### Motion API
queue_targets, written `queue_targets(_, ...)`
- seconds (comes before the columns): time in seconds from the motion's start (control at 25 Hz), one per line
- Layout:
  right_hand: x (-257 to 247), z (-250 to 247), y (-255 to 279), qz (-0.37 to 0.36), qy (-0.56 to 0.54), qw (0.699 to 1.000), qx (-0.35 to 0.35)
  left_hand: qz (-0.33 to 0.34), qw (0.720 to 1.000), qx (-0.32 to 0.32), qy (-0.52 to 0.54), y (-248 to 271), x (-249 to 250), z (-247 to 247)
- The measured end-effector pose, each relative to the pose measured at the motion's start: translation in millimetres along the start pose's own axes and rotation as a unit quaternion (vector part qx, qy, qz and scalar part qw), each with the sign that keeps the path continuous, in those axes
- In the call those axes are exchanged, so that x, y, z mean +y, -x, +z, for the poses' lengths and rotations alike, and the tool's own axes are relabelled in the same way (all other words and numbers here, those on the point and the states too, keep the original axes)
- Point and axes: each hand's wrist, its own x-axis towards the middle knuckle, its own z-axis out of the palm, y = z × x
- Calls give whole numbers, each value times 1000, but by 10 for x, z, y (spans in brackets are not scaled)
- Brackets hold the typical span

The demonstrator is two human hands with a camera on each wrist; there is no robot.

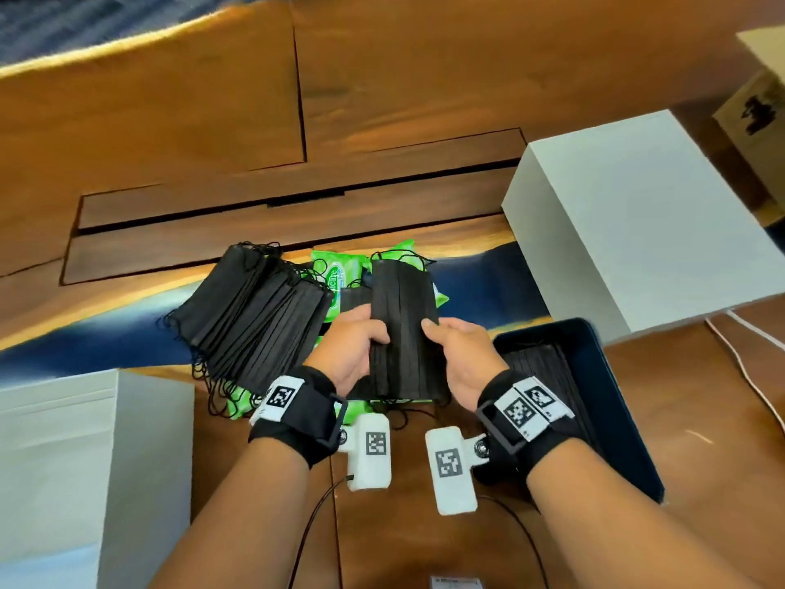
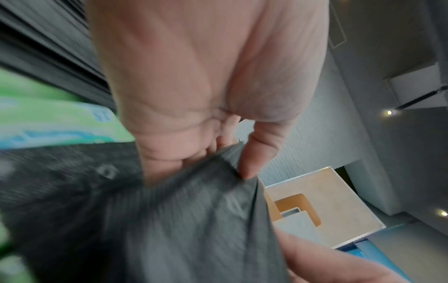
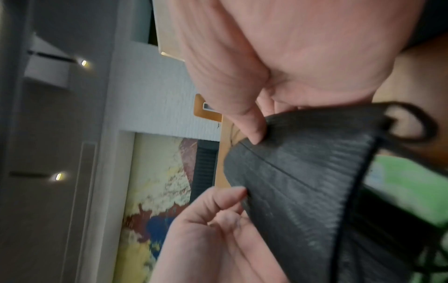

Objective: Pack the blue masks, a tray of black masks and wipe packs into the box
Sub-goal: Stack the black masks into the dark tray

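- Left hand (image 1: 354, 346) grips the left long edge of a small stack of black masks (image 1: 403, 329), thumb on top, fingers curled under; the left wrist view shows the thumb tip (image 2: 252, 164) pinching cloth.
- Right hand (image 1: 461, 354) grips the right edge of the same stack, thumb over the top face, fingers beneath; right wrist view confirms the pinch, thumb (image 3: 252, 130) on the pleats.
- Stack is held in the air above the green wipe packs (image 1: 340, 274), between the fanned pile of black masks (image 1: 255, 316) on the left and the dark blue tray (image 1: 611, 401) on the right.
- Likely step: squaring up the handful before it goes into the tray, which seems to hold some black masks already, partly hidden by the right wrist.
- To do it well: keep both pinches level, press the edges flush, tuck the ear loops (image 1: 399, 255) in so none snag the tray wall, and lay the stack flat along the tray's long side.
- Masks look thin, pleated, floppy; layers can slide apart if either pinch loosens.
- Fanned pile is loose, with loops tangled around its edge; the wipe packs lie partly under it.
- White boxes (image 1: 637, 214) stand far right and near left; which one is the target I cannot tell.
- No blue masks visible.
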Motion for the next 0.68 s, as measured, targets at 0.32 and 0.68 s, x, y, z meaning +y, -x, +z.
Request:
queue_targets(0.32,294,208,163,-9,148,987,-62,-11,982,90,-164,23,-405,-304)
queue_targets(0.68,224,320,-228,-58,285,956,36,25,933,223,-280,-309,-257,-547)
